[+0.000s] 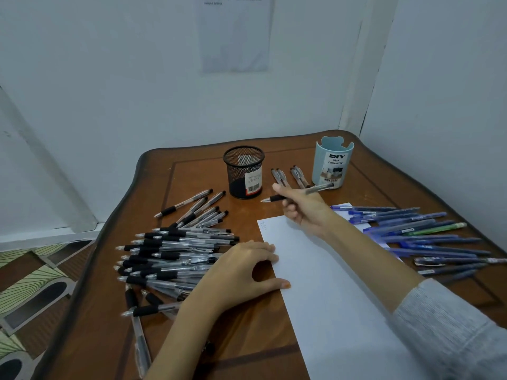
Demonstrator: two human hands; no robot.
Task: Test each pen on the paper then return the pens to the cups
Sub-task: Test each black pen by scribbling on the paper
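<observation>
Above the far edge of the paper (329,283), my right hand (301,208) pinches one pen (319,188), clear barrel with a black grip, lying nearly level: tip pointing left toward the black mesh cup (243,171) just beyond it, tail toward the blue cup (332,163). That hand is much the nearer to both cups, so I judge either drop is its job. My left hand (247,270) rests arched on the paper's left edge, holding nothing.

Cups (243,174) behind paper (329,283); pens (175,250) flank, seemingly overlap.
</observation>
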